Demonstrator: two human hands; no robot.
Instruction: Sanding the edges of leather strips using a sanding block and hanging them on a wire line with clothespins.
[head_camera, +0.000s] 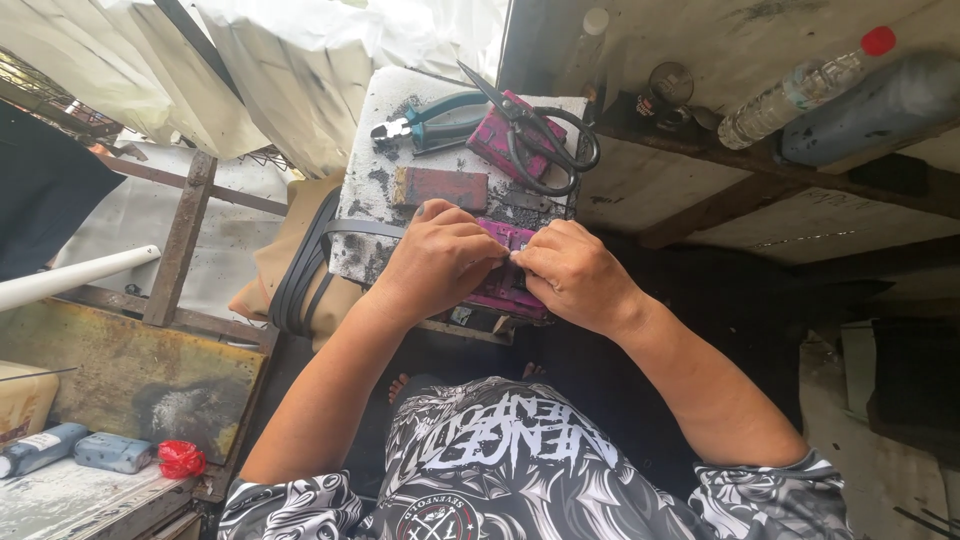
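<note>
Both of my hands are pressed together on a flat magenta block at the near edge of the small stained white work block.

My left hand (435, 262) is curled, fingers bent down onto the flat magenta block (505, 285); my right hand (575, 275) is curled too, its fingertips (528, 252) pinching at the block's top edge, touching the left hand's fingers; whether either hand grips a smaller piece I cannot tell; the magenta block lies under both hands, near the front of the stained white work block (395, 100); farther off lie a rusty red rectangular slab (440, 187), green-handled pliers (425, 122) to the left, and black-handled scissors (535, 135) across a second magenta piece (500, 140); a clear plastic bottle with a red cap (800, 88) lies far right.
</note>
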